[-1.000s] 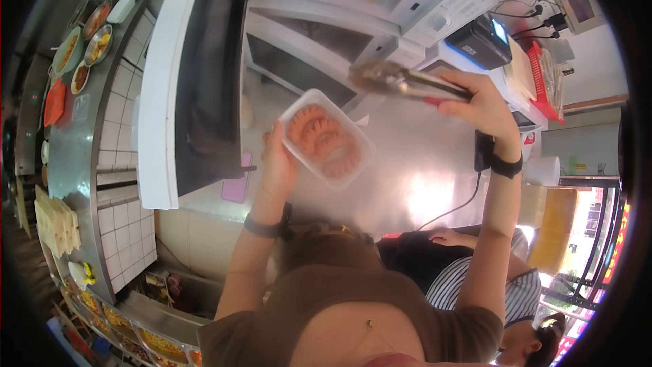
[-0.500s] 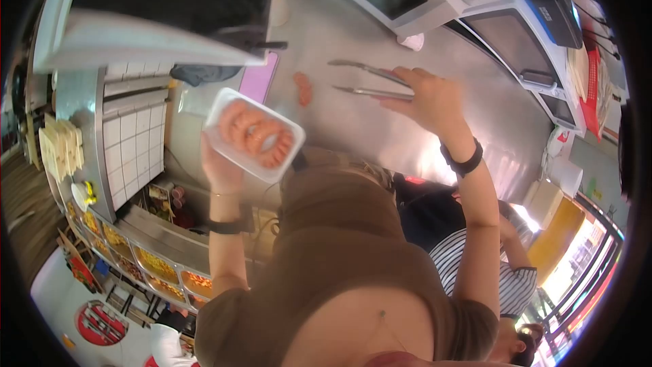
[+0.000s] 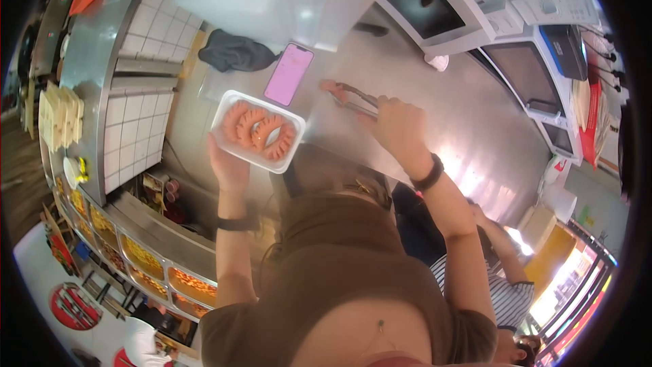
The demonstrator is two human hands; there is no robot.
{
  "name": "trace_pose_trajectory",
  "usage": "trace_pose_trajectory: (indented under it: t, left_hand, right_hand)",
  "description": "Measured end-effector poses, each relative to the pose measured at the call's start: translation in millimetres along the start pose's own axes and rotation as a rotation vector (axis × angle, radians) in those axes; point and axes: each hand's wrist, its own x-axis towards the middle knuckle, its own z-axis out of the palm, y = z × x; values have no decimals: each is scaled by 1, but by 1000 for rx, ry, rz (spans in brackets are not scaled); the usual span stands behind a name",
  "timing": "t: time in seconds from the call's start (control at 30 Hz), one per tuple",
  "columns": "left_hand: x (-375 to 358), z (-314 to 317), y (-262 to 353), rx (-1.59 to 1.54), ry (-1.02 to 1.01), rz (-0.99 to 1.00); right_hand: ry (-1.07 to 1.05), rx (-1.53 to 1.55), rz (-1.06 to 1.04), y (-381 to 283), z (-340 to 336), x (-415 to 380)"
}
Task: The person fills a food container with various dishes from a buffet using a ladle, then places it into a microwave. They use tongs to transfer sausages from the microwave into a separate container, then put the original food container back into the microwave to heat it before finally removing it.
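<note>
My left hand (image 3: pixel 229 164) supports a white tray (image 3: pixel 224 141) from its lower left side. Curved, scored orange-pink sausages (image 3: pixel 239 117) lie side by side in it. My right hand (image 3: pixel 402 129) is closed around metal tongs (image 3: pixel 363 98). Their tips grip one more scored sausage (image 3: pixel 333 88) over the steel counter (image 3: pixel 380 61), to the right of the tray. A phone with a pink screen (image 3: pixel 290 75) lies on the counter just beyond the tray.
A dark cloth (image 3: pixel 238 51) lies left of the phone. A pale open door (image 3: pixel 272 0) swings over the counter's far side. Microwaves (image 3: pixel 424 3) line the right. Food pans (image 3: pixel 139 255) stand at lower left. A person in a striped shirt (image 3: pixel 509 299) is close on my right.
The tongs have moved left and closed on the sausage that lay on the counter. The pale door has shifted right, showing more of the phone and cloth. The tray stays in my left hand.
</note>
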Motion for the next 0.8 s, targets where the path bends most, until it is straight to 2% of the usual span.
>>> trace_pose_trajectory:
  t: [0.13,0.23,0.3,0.33,0.4,0.43,0.5,0.53,0.6,0.63,0.7,0.8]
  left_hand:
    - [-20,-8,-10,-50,-13,1]
    - [-43,-11,-8,-74,62,-14]
    - [-60,-17,-5,-43,173,-100]
    - [-68,-21,-1,-46,200,-73]
    - [-79,-29,8,14,174,-172]
    - [-80,-39,8,-12,261,-210]
    - [-87,-51,22,-7,239,-190]
    - [-88,-57,28,-4,208,-188]
    - [-89,-74,40,-21,231,-170]
    - [-89,-85,45,-99,267,-153]
    - [-83,-108,61,-181,307,-124]
    - [-72,-148,103,-221,198,-87]
  right_hand:
    - [131,-24,-203,19,-35,-9]
    - [225,95,-512,12,-89,-12]
    - [146,56,-807,-5,-117,-12]
    - [147,65,-844,-19,-124,-13]
    - [221,-106,-1051,-53,-131,-19]
    - [223,-92,-1064,-67,-131,-20]
    - [250,-252,-1206,-99,-131,-18]
    - [254,-251,-1225,-114,-133,-15]
    - [95,-211,-1298,-145,-135,-8]
    - [92,-210,-1312,-159,-132,-4]
    - [127,-155,-1251,-182,-125,9]
    - [133,-69,-1177,-226,-134,31]
